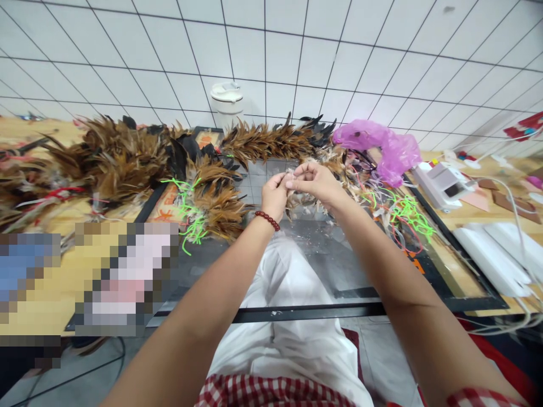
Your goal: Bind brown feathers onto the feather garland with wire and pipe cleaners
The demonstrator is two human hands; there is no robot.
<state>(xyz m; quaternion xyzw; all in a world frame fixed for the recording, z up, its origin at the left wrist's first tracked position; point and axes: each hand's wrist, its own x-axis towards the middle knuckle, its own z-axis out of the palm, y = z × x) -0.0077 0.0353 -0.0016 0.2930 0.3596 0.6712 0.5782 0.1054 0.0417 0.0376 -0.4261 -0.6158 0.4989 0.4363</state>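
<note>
My left hand (275,195), with a dark red bead bracelet (267,220) at the wrist, meets my right hand (318,183) over the glass tabletop (339,254). Both are closed in a pinch, fingertips together. Pale and brown feathers (302,200) show at and below the fingertips; their held ends are hidden. Left of my hands lies a bunch of brown feathers (220,206) with bright green ties (193,212). To the right are loose feathers and more green ties (407,215).
Long brown feather piles (123,152) and a feather strip (267,141) line the back. Behind stands a white lidded container (227,102). At right are a pink plastic bag (377,144), a white device (443,183) and white boxes (498,254) with cables.
</note>
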